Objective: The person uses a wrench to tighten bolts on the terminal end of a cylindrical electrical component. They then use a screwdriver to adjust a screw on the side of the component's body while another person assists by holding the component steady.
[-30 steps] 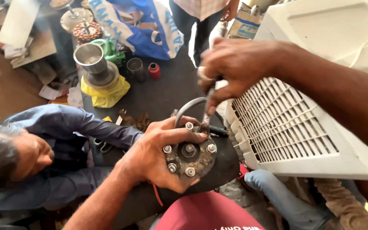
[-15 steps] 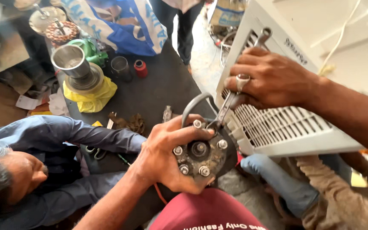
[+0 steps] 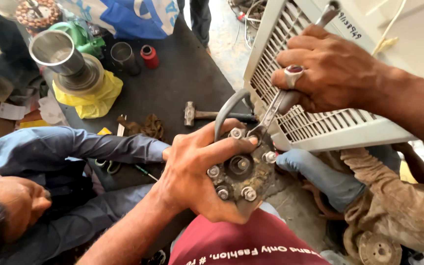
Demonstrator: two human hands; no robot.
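My left hand [image 3: 197,172] clamps the round motor housing [image 3: 241,169]; my right hand [image 3: 325,68] grips the spanner [image 3: 271,113] on a top nut [image 3: 236,133]. I'd seat it squarely and brace hard.

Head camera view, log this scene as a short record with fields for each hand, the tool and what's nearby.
left hand: clasps round motor end plate with bolts
right hand: holds spanner, ring on finger
spanner: jaw end at a top bolt
nearby: hammer on dark table; white louvred cooler; person in blue sleeve at left
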